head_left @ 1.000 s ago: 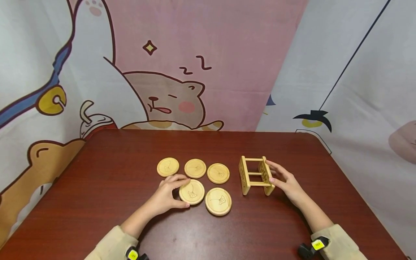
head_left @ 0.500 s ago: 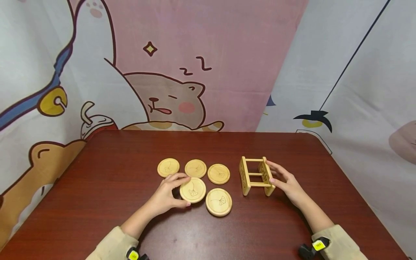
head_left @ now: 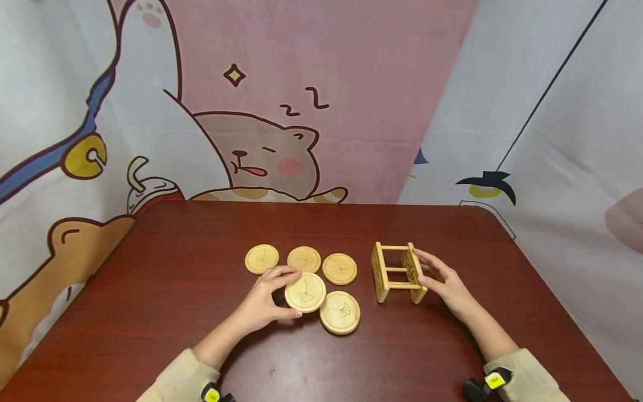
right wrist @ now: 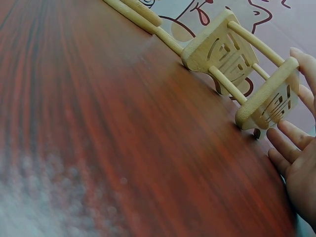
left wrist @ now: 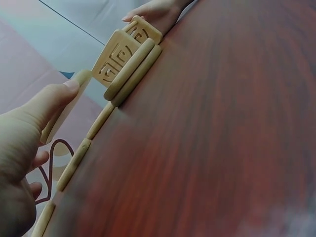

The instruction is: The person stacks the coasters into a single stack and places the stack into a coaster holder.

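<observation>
In the head view my left hand (head_left: 266, 296) pinches a round pale wooden coaster (head_left: 305, 292) by its edge, thumb in front and fingers behind. The left wrist view shows this coaster (left wrist: 66, 108) raised off the table and tilted. Just right of it lies another coaster (head_left: 340, 312), carved with a ginkgo leaf; from the left wrist it appears stacked on a second one (left wrist: 138, 76). My right hand (head_left: 447, 282) touches the right side panel of a small wooden coaster rack (head_left: 397, 271), its fingers fairly straight. The rack stands upright, with carved panels joined by rods.
Three more coasters lie in a row behind: left (head_left: 262, 259), middle (head_left: 303, 259) and right (head_left: 339, 269). All stand on a dark red-brown table (head_left: 201, 234). A cartoon-printed curtain (head_left: 382, 100) hangs behind the table's far edge.
My left hand has lifted its coaster and shifted it right, so it now partly overlaps the front right coaster in the head view. The right hand and rack have stayed put.
</observation>
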A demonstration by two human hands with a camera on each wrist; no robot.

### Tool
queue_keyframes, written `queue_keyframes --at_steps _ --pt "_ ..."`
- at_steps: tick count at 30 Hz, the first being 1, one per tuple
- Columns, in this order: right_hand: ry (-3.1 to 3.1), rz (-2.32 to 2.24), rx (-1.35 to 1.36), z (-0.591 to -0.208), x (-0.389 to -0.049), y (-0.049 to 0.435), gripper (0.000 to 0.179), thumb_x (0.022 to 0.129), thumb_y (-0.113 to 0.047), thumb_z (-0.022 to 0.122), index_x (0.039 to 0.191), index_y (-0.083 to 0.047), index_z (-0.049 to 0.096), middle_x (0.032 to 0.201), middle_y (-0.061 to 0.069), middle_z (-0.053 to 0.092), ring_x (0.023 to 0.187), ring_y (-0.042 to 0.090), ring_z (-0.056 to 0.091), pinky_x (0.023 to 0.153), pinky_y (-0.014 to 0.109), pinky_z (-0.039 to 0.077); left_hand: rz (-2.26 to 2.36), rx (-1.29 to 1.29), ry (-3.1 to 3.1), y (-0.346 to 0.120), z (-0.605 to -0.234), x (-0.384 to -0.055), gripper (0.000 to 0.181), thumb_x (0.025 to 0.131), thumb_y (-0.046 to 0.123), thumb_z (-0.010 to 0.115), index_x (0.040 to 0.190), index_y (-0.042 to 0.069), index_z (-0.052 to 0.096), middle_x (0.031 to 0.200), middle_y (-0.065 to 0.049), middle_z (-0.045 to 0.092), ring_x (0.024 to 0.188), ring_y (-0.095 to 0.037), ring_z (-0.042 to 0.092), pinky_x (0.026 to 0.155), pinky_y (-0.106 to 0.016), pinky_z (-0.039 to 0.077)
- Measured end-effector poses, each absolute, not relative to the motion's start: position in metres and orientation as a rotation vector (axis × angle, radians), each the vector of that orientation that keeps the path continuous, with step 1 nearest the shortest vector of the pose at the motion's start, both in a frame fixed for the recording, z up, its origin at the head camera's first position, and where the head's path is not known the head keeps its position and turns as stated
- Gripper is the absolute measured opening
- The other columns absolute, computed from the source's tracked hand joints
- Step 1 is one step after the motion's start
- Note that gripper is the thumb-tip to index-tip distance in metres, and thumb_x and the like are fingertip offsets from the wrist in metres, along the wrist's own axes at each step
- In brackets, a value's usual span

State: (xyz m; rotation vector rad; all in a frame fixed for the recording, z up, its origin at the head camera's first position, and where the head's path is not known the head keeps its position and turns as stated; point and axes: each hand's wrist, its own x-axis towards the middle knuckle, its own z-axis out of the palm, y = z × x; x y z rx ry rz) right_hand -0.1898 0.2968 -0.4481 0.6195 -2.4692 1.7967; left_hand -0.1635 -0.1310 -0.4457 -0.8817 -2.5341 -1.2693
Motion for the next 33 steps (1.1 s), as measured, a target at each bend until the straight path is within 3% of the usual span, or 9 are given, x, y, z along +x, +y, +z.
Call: queue_keyframes --at_steps 21,33 --pt "-2.462 1.821 0.620 -0.448 -0.190 0.297 0.054 0.094 0.001 0.053 0.146 -0.004 0.037 0.135 0.029 0.044 0.116 0.010 0.050 0.086 0.021 0.044 -1.315 -0.985 -2.476 -0.107 -0.445 -0.161 0.074 0.061 0.026 0.091 0.127 0.007 0.063 0.128 0.003 0.054 0.113 -0.016 0.046 0.095 -0.044 0.034" --pt "-2.460 1.826 0.620 -0.448 -0.190 0.297 0.054 0.094 0.000 0.054 0.145 -0.004 0.038 0.134 0.028 0.045 0.116 0.009 0.050 0.087 0.021 0.043 -1.352 -1.052 -2.490 -0.090 -0.445 -0.159 0.075 0.062 0.030 0.090 0.128 0.008 0.062 0.129 0.005 0.053 0.122 -0.017 0.042 0.101 -0.046 0.032"
